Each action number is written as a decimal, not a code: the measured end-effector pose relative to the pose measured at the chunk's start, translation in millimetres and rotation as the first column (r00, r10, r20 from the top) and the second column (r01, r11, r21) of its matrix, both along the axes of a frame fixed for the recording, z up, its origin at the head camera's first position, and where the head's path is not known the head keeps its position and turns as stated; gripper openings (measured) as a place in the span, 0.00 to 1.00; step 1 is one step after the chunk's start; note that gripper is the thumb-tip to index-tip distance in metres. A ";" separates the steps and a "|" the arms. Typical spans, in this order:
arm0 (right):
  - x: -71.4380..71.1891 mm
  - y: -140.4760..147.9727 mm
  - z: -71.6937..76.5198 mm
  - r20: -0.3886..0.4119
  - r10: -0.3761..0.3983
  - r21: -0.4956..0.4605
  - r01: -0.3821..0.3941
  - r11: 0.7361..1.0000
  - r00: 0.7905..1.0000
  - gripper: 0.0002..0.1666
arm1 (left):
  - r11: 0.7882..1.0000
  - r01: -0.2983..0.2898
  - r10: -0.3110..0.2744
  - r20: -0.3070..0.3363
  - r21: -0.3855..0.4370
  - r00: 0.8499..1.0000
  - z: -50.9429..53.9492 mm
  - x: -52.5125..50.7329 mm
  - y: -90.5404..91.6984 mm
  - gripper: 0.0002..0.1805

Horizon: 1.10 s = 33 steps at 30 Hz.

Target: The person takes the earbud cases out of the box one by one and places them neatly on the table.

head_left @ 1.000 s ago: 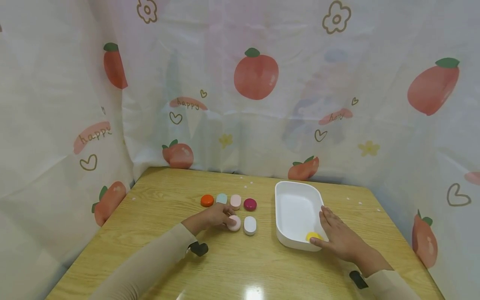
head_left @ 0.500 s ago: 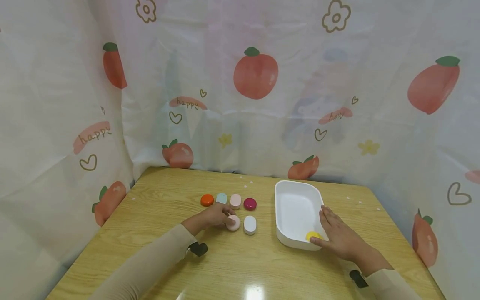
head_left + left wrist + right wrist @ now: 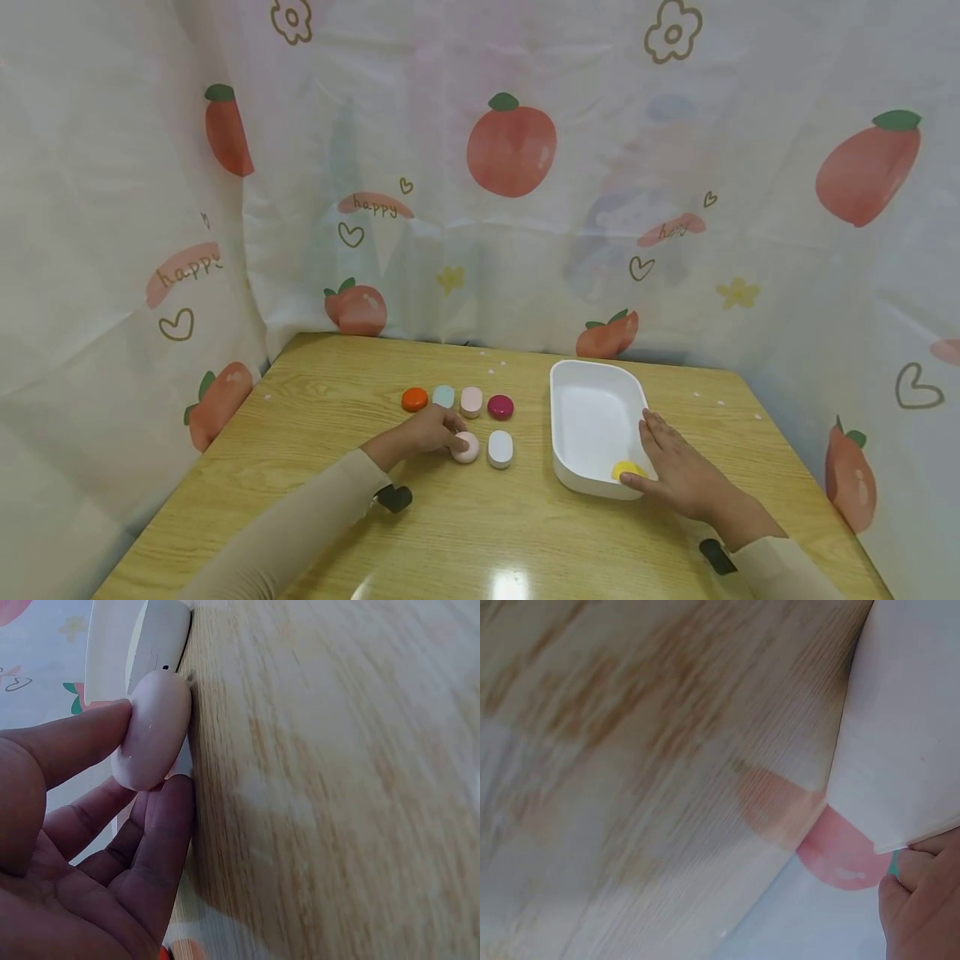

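Thumb and fingers of my left hand (image 3: 429,430) pinch a small round pale pink case (image 3: 467,447), its shiny domed side facing up. In the left wrist view the pink case (image 3: 154,731) stands tilted on its edge as seen there, thumb on one face and fingers at its lower end. Just right of it lies a white oval case (image 3: 500,449). My right hand (image 3: 686,475) rests with straight fingers against the right wall of a white tray (image 3: 566,479), thumb over the near corner. Inside that corner is a yellow thing (image 3: 627,471), partly hidden by the thumb.
Behind my left hand, in a row, lie an orange round case (image 3: 414,399), a mint case (image 3: 443,397), a light pink oval case (image 3: 471,402) and a dark magenta case (image 3: 500,407). A printed curtain (image 3: 420,275) closes off the table's (image 3: 450,533) back and sides.
My left hand and the pink round case have shifted very slightly left, so the gap to the white oval case is a little wider. The right hand and tray stay put.
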State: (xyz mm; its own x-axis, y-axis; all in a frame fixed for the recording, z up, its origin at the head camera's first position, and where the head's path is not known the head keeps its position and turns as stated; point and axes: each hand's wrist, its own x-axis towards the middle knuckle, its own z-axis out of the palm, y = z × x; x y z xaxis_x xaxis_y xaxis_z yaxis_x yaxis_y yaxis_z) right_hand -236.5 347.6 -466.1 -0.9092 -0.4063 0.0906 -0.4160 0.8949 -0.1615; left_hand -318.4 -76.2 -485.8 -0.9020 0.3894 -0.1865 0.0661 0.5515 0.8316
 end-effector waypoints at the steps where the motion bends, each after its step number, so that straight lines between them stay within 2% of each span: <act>1: 0.1 -0.1 0.3 -0.003 0.001 0.001 -0.001 1.000 1.000 0.59 | 1.000 -0.001 0.001 -0.005 -0.005 1.000 0.0 0.2 -0.1 0.11; 24: -0.4 0.2 0.9 0.003 0.001 -0.005 -0.001 1.000 1.000 0.59 | 1.000 -0.015 0.015 0.010 -0.014 1.000 -3.2 2.9 -1.1 0.11; 29: 0.5 -0.8 2.8 -0.002 0.002 -0.001 -0.002 1.000 1.000 0.59 | 1.000 -0.014 0.014 0.025 0.004 1.000 -3.1 3.7 -1.2 0.11; 33: 1.6 -1.2 2.9 0.004 0.001 -0.010 -0.001 1.000 1.000 0.59 | 0.999 -0.013 0.011 0.038 0.048 0.999 -3.8 3.6 -1.2 0.12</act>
State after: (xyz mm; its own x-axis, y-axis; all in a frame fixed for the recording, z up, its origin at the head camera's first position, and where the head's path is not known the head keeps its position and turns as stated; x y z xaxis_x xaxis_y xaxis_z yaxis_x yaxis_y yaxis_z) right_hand -235.0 346.4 -463.2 -0.9092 -0.4062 0.0913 -0.4162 0.8928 -0.1724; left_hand -314.7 -77.4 -489.6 -0.8993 0.3880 -0.2018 0.0277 0.5111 0.8591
